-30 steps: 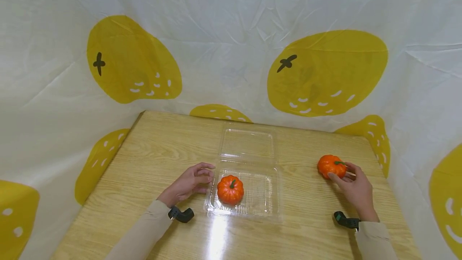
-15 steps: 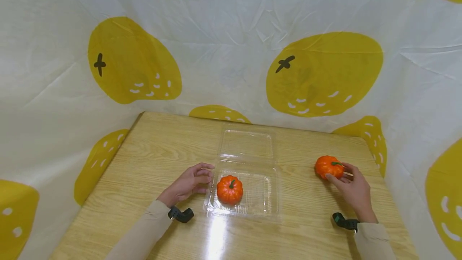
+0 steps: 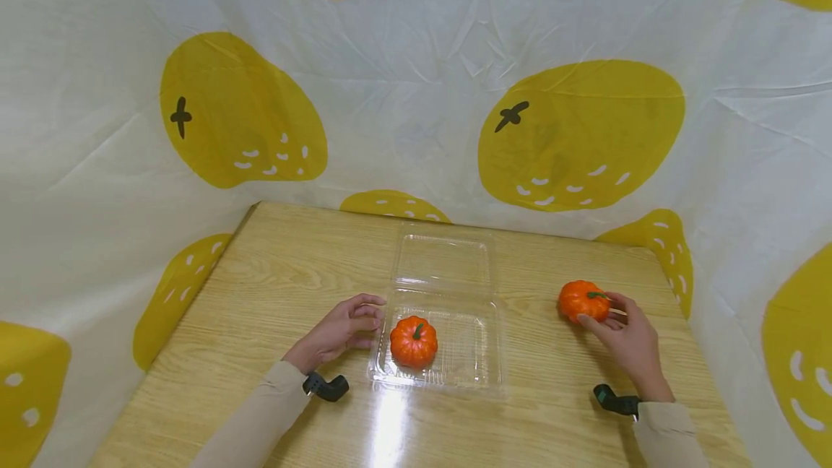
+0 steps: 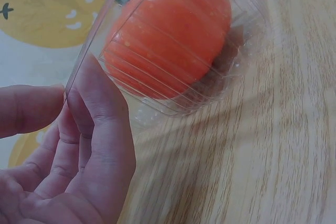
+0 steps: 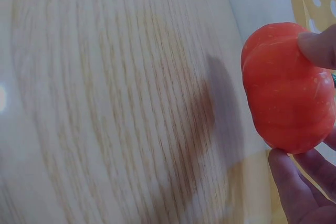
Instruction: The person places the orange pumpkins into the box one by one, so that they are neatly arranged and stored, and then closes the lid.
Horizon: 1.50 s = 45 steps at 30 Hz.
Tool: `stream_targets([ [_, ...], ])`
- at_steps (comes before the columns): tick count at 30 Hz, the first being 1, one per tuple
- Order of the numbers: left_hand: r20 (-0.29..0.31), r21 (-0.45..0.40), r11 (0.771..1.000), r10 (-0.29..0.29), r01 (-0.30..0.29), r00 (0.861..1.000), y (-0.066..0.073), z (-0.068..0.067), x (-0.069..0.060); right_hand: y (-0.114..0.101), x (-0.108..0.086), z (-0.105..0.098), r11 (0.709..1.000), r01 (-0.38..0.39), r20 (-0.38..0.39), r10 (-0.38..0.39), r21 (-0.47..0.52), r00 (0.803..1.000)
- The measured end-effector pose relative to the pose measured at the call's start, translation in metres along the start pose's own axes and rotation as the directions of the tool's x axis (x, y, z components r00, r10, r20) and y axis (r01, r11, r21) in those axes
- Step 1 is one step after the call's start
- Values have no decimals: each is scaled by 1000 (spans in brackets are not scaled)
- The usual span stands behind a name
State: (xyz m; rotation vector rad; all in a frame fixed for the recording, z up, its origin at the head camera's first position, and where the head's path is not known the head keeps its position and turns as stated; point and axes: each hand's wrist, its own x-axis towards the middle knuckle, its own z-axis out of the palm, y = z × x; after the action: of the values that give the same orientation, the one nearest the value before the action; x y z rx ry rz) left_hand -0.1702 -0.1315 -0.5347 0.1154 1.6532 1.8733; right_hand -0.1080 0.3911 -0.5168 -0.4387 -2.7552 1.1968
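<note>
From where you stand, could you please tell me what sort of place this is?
Probably a curtained-off work booth, judging by the patterned cloth hung along three sides of the wooden table, where an open clear box lies.

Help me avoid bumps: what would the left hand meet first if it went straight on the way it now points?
The left hand would first meet the clear container, at the edge it pinches. Past that, the line seems to run just beyond the pumpkin inside, toward the open lid, though depth is unclear.
</note>
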Motion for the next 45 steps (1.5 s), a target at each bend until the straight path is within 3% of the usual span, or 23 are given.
stream_targets([
  [30,2,12,1000,4,-4,1000,0,0,1,-21,-8,10,988,152,-1,-152,15,988],
  [45,14,5,1000,10,-10,1000,-2,-1,0,-44,-17,17,978,206,24,-206,21,978],
])
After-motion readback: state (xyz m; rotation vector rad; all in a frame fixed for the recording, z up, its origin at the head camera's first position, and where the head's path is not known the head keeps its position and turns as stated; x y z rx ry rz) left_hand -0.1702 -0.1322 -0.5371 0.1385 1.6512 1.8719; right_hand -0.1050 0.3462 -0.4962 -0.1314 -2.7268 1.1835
